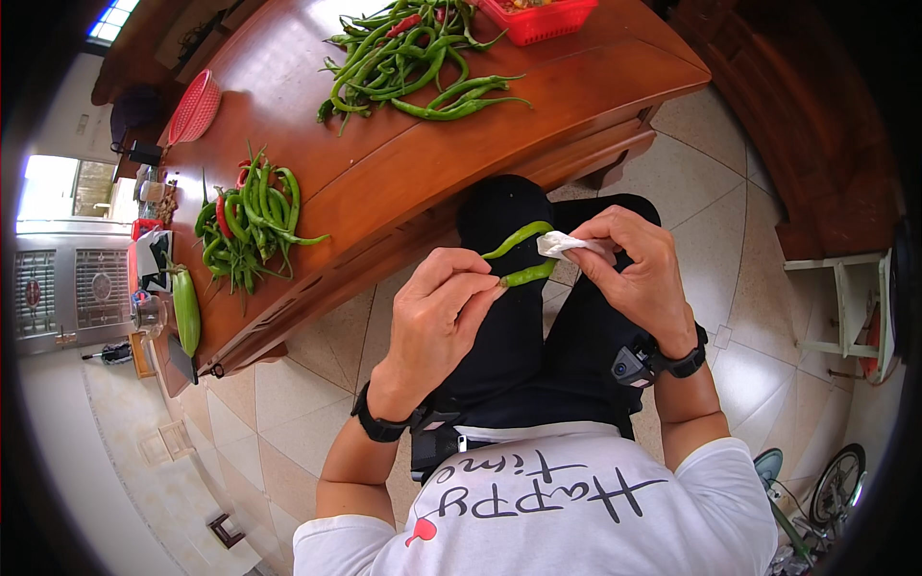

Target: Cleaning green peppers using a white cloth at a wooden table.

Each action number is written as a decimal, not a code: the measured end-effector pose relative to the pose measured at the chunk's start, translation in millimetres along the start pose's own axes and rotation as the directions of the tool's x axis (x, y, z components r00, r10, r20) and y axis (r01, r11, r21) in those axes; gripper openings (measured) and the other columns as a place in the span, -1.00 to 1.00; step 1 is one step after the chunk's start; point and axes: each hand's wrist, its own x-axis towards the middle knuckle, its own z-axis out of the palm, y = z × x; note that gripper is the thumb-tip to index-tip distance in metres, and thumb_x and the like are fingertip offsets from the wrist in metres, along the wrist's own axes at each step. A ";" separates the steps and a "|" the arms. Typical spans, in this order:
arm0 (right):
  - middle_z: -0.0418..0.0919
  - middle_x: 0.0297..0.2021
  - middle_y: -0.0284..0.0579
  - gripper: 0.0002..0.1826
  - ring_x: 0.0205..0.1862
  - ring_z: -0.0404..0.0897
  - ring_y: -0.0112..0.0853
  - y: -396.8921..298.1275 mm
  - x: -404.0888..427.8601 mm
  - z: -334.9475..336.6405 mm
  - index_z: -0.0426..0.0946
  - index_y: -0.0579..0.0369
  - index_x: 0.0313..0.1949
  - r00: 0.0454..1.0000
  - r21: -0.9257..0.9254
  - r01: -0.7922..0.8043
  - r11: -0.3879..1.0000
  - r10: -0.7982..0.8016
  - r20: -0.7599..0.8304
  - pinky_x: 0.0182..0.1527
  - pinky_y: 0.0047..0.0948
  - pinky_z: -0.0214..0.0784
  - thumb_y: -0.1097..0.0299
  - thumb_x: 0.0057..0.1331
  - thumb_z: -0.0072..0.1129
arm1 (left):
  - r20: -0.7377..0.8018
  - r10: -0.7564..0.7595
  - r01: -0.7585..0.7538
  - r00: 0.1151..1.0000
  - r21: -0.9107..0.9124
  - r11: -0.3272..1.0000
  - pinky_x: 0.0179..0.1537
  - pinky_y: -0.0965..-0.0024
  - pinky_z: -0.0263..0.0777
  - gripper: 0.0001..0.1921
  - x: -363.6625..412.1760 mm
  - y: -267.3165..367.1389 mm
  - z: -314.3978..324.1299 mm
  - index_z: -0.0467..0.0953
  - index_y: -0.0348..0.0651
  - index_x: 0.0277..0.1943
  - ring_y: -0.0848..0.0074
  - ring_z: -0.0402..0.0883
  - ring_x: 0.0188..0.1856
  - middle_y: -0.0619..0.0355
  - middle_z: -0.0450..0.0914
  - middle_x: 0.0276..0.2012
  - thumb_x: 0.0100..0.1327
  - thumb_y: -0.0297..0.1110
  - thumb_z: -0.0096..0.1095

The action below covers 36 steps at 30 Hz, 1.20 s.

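A curved green chili pepper [529, 275] spans the space between my hands, above my lap. The fingertips of my left hand [450, 317] pinch its ends. My right hand [634, 270] presses a crumpled white tissue [555, 245] around the pepper's bend, partly hiding it. On the wooden table, a large heap of green chili peppers [410, 61] with a few red ones lies at the back. A smaller heap of green and red peppers [252, 216] lies to the left, nearer the table's end.
The wooden table [360, 194] has its front edge just beyond my knees. A red plastic basket [540, 21] with contents stands at the back right, a pink basket [196, 108] at the left. A ridged green gourd [186, 309] lies at the left end, near a glass jar [149, 313].
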 end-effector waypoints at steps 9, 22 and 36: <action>0.49 -0.50 -0.18 -0.82 -0.53 0.47 -0.44 -12.3 -1.6 7.3 0.54 0.21 -0.33 0.996 0.104 -0.004 0.995 -0.006 0.093 -0.45 -0.53 0.30 0.53 0.07 0.35 | -0.011 0.021 -0.021 1.000 0.017 1.000 -0.32 0.45 0.47 -0.85 -0.3 -2.9 4.2 0.58 -0.29 -0.39 0.39 0.58 -0.34 0.10 0.55 -0.33 -0.05 -0.63 0.42; 0.52 -0.46 -0.17 -0.83 -0.51 0.49 -0.44 -7.7 2.3 4.9 0.55 0.22 -0.33 0.995 0.116 0.018 0.993 -0.029 0.094 -0.45 -0.54 0.32 0.55 0.07 0.34 | -0.020 -0.259 0.256 0.966 -0.099 0.962 -0.42 0.59 0.42 -0.90 -0.2 3.2 -1.0 0.63 -0.28 -0.35 0.58 0.55 -0.44 0.15 0.57 -0.43 0.03 -0.60 0.40; 0.53 -0.49 -0.23 -0.87 -0.55 0.43 -0.54 2.4 0.1 -1.2 0.57 0.21 -0.35 0.999 0.053 0.025 0.998 -0.027 0.032 -0.50 -0.60 0.25 0.52 0.11 0.33 | 0.023 -0.375 0.370 0.927 -0.229 0.900 -0.50 0.65 0.35 -0.96 -1.3 -2.7 -7.2 0.65 -0.26 -0.34 0.65 0.54 -0.52 0.18 0.57 -0.51 0.13 -0.53 0.37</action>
